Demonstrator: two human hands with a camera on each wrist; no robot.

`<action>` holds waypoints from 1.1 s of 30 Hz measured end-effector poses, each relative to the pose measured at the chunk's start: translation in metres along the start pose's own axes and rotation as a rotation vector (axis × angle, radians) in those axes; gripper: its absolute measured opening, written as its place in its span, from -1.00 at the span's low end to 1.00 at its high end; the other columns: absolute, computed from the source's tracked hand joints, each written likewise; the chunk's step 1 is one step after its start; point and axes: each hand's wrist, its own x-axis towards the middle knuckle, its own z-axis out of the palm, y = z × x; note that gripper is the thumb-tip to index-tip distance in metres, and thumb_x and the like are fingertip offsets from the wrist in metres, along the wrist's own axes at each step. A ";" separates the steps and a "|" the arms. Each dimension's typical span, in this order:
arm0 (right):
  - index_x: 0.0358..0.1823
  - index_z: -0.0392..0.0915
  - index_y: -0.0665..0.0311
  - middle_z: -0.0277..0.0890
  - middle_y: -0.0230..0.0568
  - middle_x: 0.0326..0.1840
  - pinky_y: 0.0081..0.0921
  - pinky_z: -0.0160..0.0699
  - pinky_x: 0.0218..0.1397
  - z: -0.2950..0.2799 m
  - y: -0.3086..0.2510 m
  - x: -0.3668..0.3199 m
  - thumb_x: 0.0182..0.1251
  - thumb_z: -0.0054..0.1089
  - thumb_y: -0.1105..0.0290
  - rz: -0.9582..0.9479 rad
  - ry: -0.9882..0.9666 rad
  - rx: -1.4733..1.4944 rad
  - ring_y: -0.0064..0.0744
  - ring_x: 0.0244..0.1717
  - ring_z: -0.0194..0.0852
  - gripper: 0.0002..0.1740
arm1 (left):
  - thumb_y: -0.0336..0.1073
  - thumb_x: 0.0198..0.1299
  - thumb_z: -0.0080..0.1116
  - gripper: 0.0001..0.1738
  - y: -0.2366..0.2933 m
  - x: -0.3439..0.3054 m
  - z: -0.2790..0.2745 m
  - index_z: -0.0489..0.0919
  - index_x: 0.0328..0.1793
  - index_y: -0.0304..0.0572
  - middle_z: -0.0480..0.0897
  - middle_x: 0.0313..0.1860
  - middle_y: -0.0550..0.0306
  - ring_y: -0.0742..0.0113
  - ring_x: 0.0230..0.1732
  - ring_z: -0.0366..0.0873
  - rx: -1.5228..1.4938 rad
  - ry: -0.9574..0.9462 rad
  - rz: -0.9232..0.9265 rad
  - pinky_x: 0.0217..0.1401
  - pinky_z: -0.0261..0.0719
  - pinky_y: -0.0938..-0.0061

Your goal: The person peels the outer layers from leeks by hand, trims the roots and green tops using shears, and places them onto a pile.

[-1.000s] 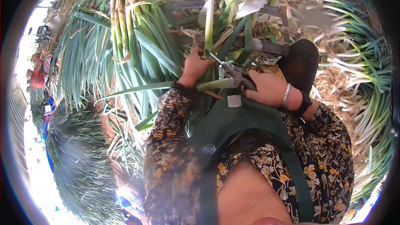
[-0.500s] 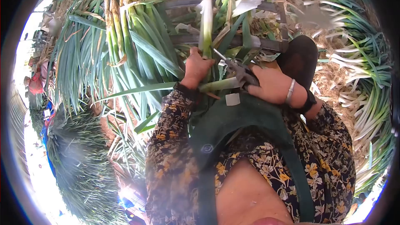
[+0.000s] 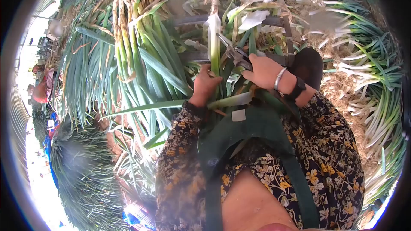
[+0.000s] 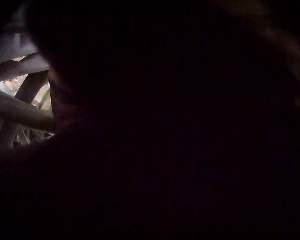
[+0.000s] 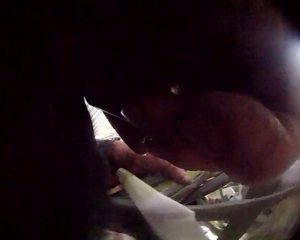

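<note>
My left hand (image 3: pixel 205 86) grips a large green onion (image 3: pixel 214 38) by its green upper stalk, in the head view. Its white shaft points away from the body, roots at the far end, with loose skin peeling along it. My right hand (image 3: pixel 266 73) holds a grey air blow gun (image 3: pixel 239 57), whose thin metal nozzle points at the white shaft. A broad leaf piece (image 3: pixel 231 101) lies below the hands. The right wrist view is dark; my right thumb and part of my left hand (image 5: pixel 152 162) show. Darkness fills most of the left wrist view.
Bundled green onions (image 3: pixel 150 51) lie on the left, with a dense pile of green tops (image 3: pixel 87 171) nearer the body. Rows of white-stemmed onions (image 3: pixel 364 72) run along the right. A dark metal frame (image 3: pixel 195 56) holding peeled scraps (image 3: pixel 254 19) stands in front.
My right hand and the blow gun have moved forward and slightly left, toward the white shaft. My left hand has shifted slightly toward the body. Skin on the shaft has loosened.
</note>
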 end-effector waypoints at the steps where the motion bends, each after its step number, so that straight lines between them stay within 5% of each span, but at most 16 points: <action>1: -0.06 0.40 0.54 0.58 0.29 -0.21 -0.05 0.50 0.03 -0.003 -0.001 0.012 0.22 0.13 0.09 0.012 0.027 -0.007 0.25 -0.10 0.56 -0.44 | -0.10 -0.14 0.43 -0.22 -0.001 0.000 0.000 0.43 0.24 -0.22 0.66 -0.07 -0.21 -0.11 0.02 0.63 -0.008 -0.004 0.009 0.10 0.54 0.21; 5: -0.11 0.51 0.51 0.61 0.26 -0.22 -0.08 0.54 0.00 -0.018 -0.006 0.070 0.24 0.11 0.09 0.046 0.139 0.018 0.20 -0.12 0.60 -0.49 | -0.12 -0.11 0.42 -0.19 -0.006 0.001 0.000 0.42 0.33 -0.19 0.65 0.00 -0.22 -0.08 0.06 0.62 -0.074 -0.025 -0.003 0.15 0.53 0.25; 10: -0.25 0.64 0.42 0.64 0.21 -0.23 -0.14 0.59 -0.03 -0.028 -0.010 0.132 0.23 0.11 0.07 0.114 0.222 0.012 0.12 -0.10 0.63 -0.54 | -0.23 0.00 0.38 -0.19 -0.002 0.001 -0.007 0.36 0.43 -0.20 0.65 0.03 -0.03 0.27 0.03 0.60 -0.278 -0.136 -0.090 0.14 0.51 0.43; 12: -0.04 0.47 0.47 0.62 0.24 -0.23 -0.09 0.56 -0.01 -0.017 -0.003 0.115 0.24 0.12 0.05 0.078 0.177 0.007 0.20 -0.14 0.61 -0.45 | -0.28 0.05 0.35 -0.22 -0.010 0.002 -0.007 0.34 0.45 -0.21 0.64 0.03 0.05 0.36 0.02 0.57 -0.408 -0.165 -0.063 0.12 0.49 0.49; 17: 0.00 0.41 0.53 0.60 0.28 -0.20 -0.05 0.53 0.02 -0.016 0.001 0.101 0.24 0.12 0.06 0.081 0.148 -0.037 0.22 -0.11 0.59 -0.42 | -0.36 0.12 0.30 -0.28 0.005 -0.005 -0.017 0.35 0.44 -0.22 0.62 0.06 0.08 0.40 0.01 0.54 -0.615 -0.271 -0.133 0.08 0.50 0.52; 19: -0.23 0.59 0.53 0.63 0.24 -0.23 -0.13 0.59 -0.01 -0.029 0.009 0.130 0.21 0.16 0.07 0.089 0.231 -0.005 0.17 -0.11 0.63 -0.48 | -0.37 0.13 0.29 -0.29 0.012 -0.009 -0.028 0.34 0.45 -0.23 0.61 0.06 0.07 0.41 0.01 0.54 -0.612 -0.301 -0.157 0.07 0.50 0.53; 23: -0.01 0.47 0.53 0.59 0.29 -0.12 -0.11 0.53 0.08 -0.034 0.009 0.096 0.24 0.11 0.06 0.052 0.185 -0.011 0.19 -0.03 0.58 -0.42 | -0.40 0.16 0.26 -0.25 0.010 -0.017 -0.042 0.26 0.50 -0.23 0.61 0.05 0.06 0.43 -0.03 0.55 -0.526 -0.303 -0.109 0.06 0.51 0.54; 27: -0.05 0.48 0.55 0.57 0.37 -0.12 -0.10 0.50 0.13 -0.024 0.010 0.084 0.22 0.11 0.08 -0.011 0.102 -0.001 0.25 -0.02 0.55 -0.43 | -0.40 0.19 0.24 -0.19 0.029 -0.031 -0.057 0.16 0.56 -0.20 0.61 0.07 0.05 0.44 -0.02 0.55 -0.659 -0.370 -0.127 0.08 0.50 0.54; 29: -0.07 0.47 0.53 0.56 0.38 -0.13 -0.09 0.50 0.13 -0.021 0.028 0.103 0.20 0.13 0.08 0.096 0.175 0.107 0.27 -0.03 0.54 -0.44 | -0.36 0.18 0.27 -0.14 0.029 -0.035 -0.064 0.11 0.58 -0.20 0.59 0.12 0.01 0.40 0.07 0.52 -0.560 -0.390 -0.182 0.17 0.46 0.51; 32: -0.09 0.46 0.50 0.56 0.38 -0.12 -0.01 0.48 0.09 -0.014 0.029 0.061 0.21 0.15 0.03 -0.128 0.136 0.018 0.31 -0.03 0.53 -0.43 | -0.31 0.17 0.31 -0.11 0.031 -0.056 -0.071 0.11 0.58 -0.21 0.60 0.11 -0.05 0.31 0.13 0.50 -0.453 -0.336 -0.141 0.24 0.43 0.48; 33: -0.08 0.45 0.50 0.56 0.38 -0.12 0.00 0.48 0.08 -0.016 0.035 0.058 0.21 0.15 0.01 -0.075 0.157 0.042 0.31 -0.03 0.53 -0.41 | -0.30 0.16 0.31 -0.10 0.039 -0.060 -0.082 0.10 0.59 -0.21 0.60 0.11 -0.06 0.31 0.10 0.52 -0.360 -0.379 -0.098 0.21 0.46 0.47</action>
